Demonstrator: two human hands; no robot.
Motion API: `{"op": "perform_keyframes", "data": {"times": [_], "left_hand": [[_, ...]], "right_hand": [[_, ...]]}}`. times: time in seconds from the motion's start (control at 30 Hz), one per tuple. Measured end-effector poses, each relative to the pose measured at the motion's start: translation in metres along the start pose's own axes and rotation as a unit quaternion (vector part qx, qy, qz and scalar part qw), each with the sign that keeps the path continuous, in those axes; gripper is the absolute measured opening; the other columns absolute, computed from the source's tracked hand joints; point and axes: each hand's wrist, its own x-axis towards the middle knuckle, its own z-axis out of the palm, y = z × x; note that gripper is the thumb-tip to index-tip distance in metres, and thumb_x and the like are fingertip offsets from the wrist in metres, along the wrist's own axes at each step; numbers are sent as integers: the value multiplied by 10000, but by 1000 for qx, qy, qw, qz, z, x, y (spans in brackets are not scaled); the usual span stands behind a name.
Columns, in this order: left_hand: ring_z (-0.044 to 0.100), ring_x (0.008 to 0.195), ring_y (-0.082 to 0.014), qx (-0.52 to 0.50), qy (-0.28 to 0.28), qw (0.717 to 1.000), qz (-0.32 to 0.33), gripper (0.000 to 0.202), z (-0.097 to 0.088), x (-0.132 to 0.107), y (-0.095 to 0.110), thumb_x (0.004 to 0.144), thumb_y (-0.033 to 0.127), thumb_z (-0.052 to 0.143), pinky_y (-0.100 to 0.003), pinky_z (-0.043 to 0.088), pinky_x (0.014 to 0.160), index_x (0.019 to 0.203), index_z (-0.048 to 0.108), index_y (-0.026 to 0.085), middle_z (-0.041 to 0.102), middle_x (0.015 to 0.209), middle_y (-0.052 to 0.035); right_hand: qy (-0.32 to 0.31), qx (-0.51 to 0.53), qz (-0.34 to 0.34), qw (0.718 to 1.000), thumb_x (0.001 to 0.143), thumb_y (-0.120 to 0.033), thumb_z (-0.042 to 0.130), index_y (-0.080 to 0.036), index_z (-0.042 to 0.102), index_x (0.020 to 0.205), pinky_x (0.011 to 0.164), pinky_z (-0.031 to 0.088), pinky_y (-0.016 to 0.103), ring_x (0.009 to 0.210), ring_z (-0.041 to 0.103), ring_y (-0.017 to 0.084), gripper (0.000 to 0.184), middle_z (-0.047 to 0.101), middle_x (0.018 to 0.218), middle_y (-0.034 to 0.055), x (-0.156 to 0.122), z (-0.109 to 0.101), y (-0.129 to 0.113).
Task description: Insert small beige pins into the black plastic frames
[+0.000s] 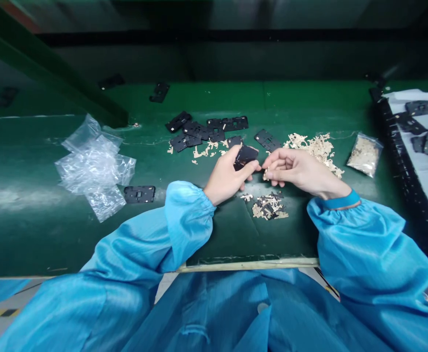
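Note:
My left hand is closed on a small black plastic plate, held just above the green table. Close beside it, my right hand pinches a tiny tan piece between thumb and fingers. Both hands sit at the table's middle, fingertips almost touching. Under them lies a small heap of tan and dark scraps. Several more black plates lie scattered just beyond the hands, with tan bits among them. A larger heap of tan pieces lies behind my right hand.
Crumpled clear plastic bags lie at the left, with one black plate beside them. A small clear bag of tan pieces sits at the right. Further right, a white sheet holds several black plates. A green beam slants across the back left.

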Motion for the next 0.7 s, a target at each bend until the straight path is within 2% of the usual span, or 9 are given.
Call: {"op": "perform_keyframes", "data": {"times": [0.1, 0.2, 0.33, 0.47, 0.53, 0.63, 0.7], "left_hand": [[575, 564, -69, 24, -14, 1000, 13, 312, 0, -4, -1, 837, 320, 756, -154, 435, 402, 1067, 594, 186, 707, 910, -25], [561, 561, -65, 22, -32, 999, 17, 370, -1, -6, 0, 787, 339, 808, -164, 448, 406, 1036, 584, 180, 709, 936, -18], [542, 521, -58, 17, -28, 999, 4, 318, -1, -4, 1, 786, 326, 803, -172, 445, 395, 959, 579, 180, 684, 872, 1], [597, 571, -91, 17, -36, 999, -15, 276, -2, -4, 1, 800, 281, 773, -174, 442, 412, 959, 569, 184, 672, 826, 0], [605, 574, -94, 22, -75, 997, -23, 318, -3, -5, 1, 792, 266, 782, -183, 451, 434, 1022, 581, 178, 690, 842, -9], [601, 563, -86, 37, -178, 983, -21, 404, -6, -7, 3, 791, 309, 804, -209, 494, 503, 1117, 609, 173, 722, 876, -19], [597, 555, -81, 53, -227, 972, -16, 410, -7, -7, 5, 819, 353, 785, -228, 513, 542, 1151, 622, 177, 737, 919, -28]], "right_hand": [[35, -5, -12, 999, 737, -437, 890, -166, 677, 846, 520, 507, 233, 582, 645, 128, 362, 709, 644, 25, 2, 4, 2], [66, 3, -20, 998, 726, -483, 892, -161, 669, 802, 496, 499, 231, 536, 632, 119, 399, 727, 637, 43, 3, 10, 4], [91, 18, -11, 996, 710, -482, 905, -153, 691, 794, 485, 502, 224, 543, 660, 127, 401, 746, 659, 59, 3, 14, 4], [98, 44, 15, 994, 692, -498, 911, -152, 733, 807, 524, 535, 243, 618, 708, 162, 406, 762, 701, 78, 4, 7, 5], [115, 48, 9, 992, 695, -488, 911, -154, 755, 806, 552, 535, 240, 642, 699, 150, 385, 763, 731, 71, 4, 1, 7], [138, 38, -10, 990, 697, -483, 909, -160, 778, 802, 547, 498, 233, 590, 619, 104, 364, 733, 718, 37, 5, -5, 10], [139, 43, -14, 989, 698, -488, 907, -163, 786, 820, 561, 498, 244, 583, 598, 102, 367, 719, 704, 28, 6, -7, 12]]}}
